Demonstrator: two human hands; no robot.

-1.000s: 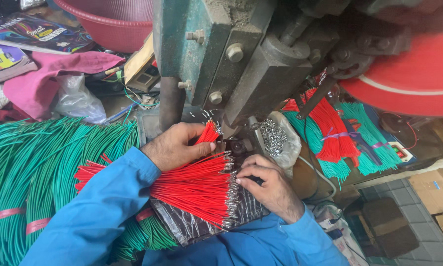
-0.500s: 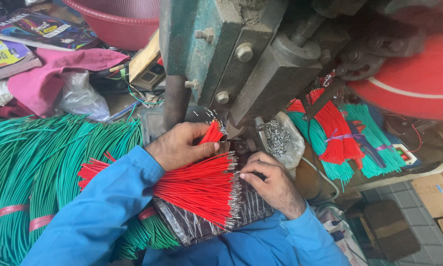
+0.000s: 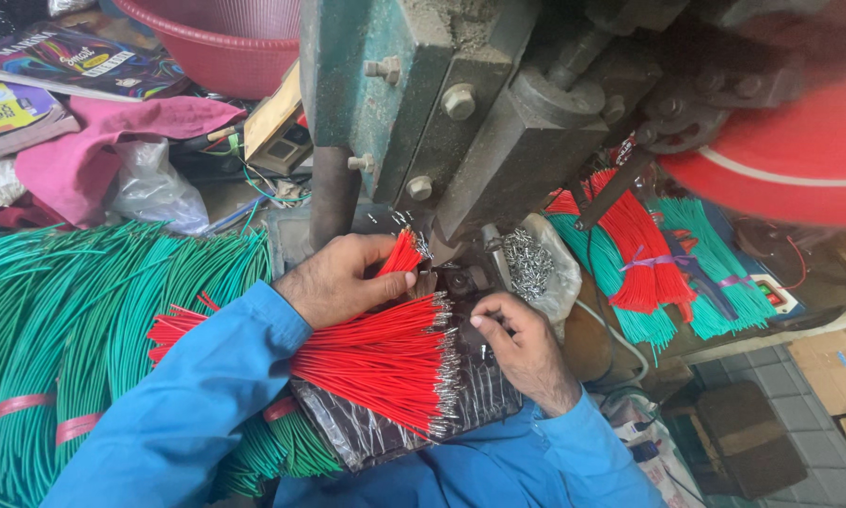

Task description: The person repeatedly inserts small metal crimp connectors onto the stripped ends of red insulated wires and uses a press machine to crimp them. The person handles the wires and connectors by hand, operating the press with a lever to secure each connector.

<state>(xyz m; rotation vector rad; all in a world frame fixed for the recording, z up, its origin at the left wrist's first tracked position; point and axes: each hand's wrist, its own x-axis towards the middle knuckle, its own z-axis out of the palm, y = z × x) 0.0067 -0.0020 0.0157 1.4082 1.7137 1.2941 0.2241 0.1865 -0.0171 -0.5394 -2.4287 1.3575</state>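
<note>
Left hand (image 3: 334, 279) pinches a small tuft of red wires (image 3: 402, 254) at twelve o'clock of the fanned red wire bundle (image 3: 371, 362), terminals forward; right hand (image 3: 522, 343), fingers curled, grip contents indiscernible.

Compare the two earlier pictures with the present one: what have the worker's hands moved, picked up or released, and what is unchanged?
Little has visibly changed. The left hand still pinches a small bunch of red wires near the press; the right hand still rests at the metal-tipped ends of the red wire bundle. Nothing was released. The green wires lie as before.
</note>
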